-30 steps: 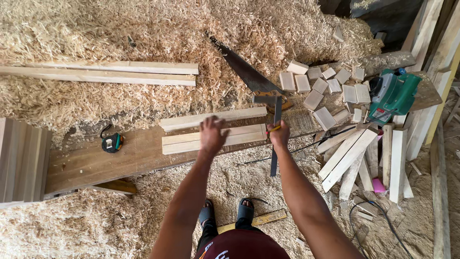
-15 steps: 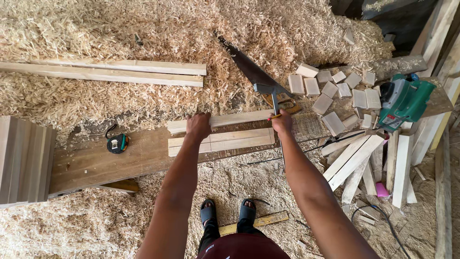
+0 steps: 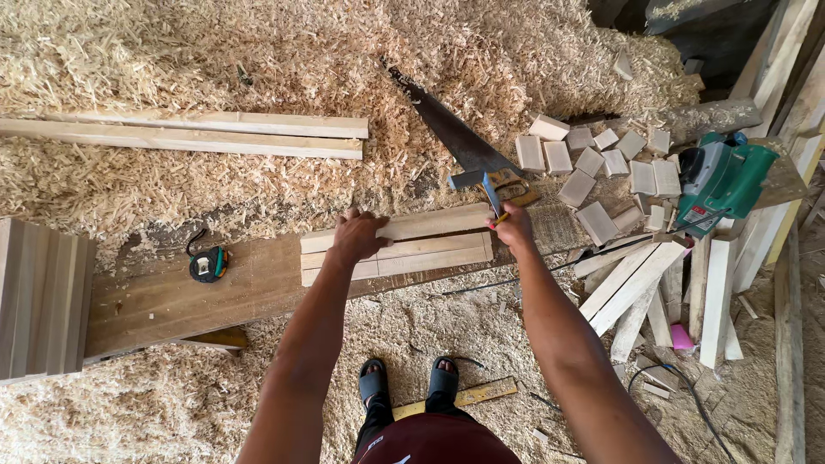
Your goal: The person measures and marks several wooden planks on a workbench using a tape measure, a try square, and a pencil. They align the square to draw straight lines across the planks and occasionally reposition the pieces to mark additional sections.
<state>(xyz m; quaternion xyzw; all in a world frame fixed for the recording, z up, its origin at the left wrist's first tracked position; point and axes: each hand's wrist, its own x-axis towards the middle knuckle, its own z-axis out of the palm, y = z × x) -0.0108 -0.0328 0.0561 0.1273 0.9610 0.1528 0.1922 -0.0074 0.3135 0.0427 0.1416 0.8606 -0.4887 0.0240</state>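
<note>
Three pale wooden strips [image 3: 404,247] lie side by side on a long brown plank [image 3: 172,301], and the left hand [image 3: 357,236] is pressed flat on top of them, fingers spread over the near end. Over on the other end, the right hand [image 3: 514,225] is curled tight around the handle of a hammer [image 3: 481,182], its metal head raised just above the far edge of the strips. Behind the hammer, a dark handsaw [image 3: 447,129] slants across the shavings, its handle close by the right hand.

Everywhere you look, wood shavings [image 3: 258,51], a thick golden bed of them covering the ground above and below the plank. Two long planed battens [image 3: 189,136] rest on that bed at upper left. A small black and green tape measure [image 3: 208,265] sits on the plank, well apart from the strips. At the left edge, a stack of pale boards [image 3: 39,296].

To the right, a scatter of short sawn blocks [image 3: 601,167], and beyond them a green electric planer [image 3: 722,176]. Loose offcut slats [image 3: 653,288] fan out on the ground below it. Down at the bottom, two feet in black sandals [image 3: 408,378] stand in the shavings, a yellowish stick [image 3: 468,397] just beside them.
</note>
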